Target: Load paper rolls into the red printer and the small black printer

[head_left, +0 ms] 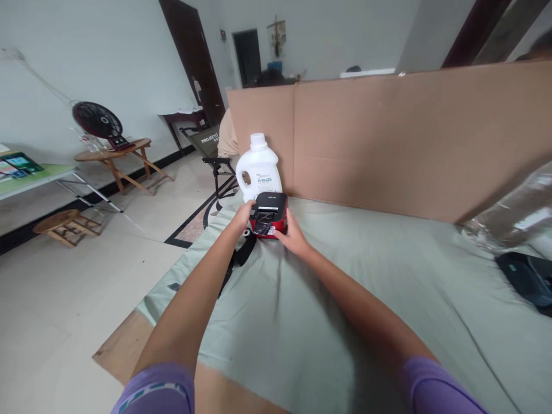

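Note:
A small box-shaped device, red at the sides with a black top, is held between my two hands at the far end of the cloth. My left hand grips its left side. From the right, my right hand closes on it, the thumb at the lower front corner. A shiny black piece lies against the front of the device; what it is I cannot make out. Just behind stands a white jug with a handle and cap. A black strap lies on the cloth below my left hand.
Pale green cloth covers the table. A cardboard panel stands along its far edge, with people partly hidden behind. To the right lie a clear plastic wrap and a black tray-like object. A fan and stools are at left.

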`<state>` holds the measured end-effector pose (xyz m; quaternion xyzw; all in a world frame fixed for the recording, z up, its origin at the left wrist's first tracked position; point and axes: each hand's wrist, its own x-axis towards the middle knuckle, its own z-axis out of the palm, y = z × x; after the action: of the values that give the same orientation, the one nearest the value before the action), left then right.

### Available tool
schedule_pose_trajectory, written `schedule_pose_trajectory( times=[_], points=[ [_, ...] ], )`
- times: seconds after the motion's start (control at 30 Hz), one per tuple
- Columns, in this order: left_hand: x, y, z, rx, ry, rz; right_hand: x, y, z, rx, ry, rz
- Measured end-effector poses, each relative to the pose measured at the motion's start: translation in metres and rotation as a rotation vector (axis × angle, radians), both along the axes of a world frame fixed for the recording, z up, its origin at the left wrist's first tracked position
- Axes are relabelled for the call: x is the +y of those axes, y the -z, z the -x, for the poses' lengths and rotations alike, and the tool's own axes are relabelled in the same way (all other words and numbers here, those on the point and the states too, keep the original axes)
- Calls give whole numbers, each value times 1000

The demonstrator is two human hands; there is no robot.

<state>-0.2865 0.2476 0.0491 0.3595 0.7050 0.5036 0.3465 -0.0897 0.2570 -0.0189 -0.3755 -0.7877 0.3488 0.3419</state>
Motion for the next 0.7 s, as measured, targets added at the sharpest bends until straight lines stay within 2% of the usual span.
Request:
schedule_pose_trajectory(
  times=[0.1, 0.23, 0.37, 0.47, 0.57, 0.63, 0.7],
  points=[
    [-22, -6, 8, 231, 6, 22, -17, -11, -60, 58, 58, 90],
    [-57, -2, 5, 474, 81, 154, -52, -21, -188, 15, 197, 74],
    [-77, 4, -10, 911, 173, 285, -97, -19, -321, -89, 512, 95],
    [-92, 1, -19, 1041, 280, 315, -131, -18, -403, -125, 764, 22],
    [-113, 1, -23, 1187, 387, 357, -156, -27, -466, -180, 1002, -103],
    [-124, 5, -23, 1262, 358, 403, -161, -39, -499, -232, 1119, -132],
    [-130, 9, -25, 1341, 327, 461, -154, -51, -524, -298, 1185, -104]
  ],
)
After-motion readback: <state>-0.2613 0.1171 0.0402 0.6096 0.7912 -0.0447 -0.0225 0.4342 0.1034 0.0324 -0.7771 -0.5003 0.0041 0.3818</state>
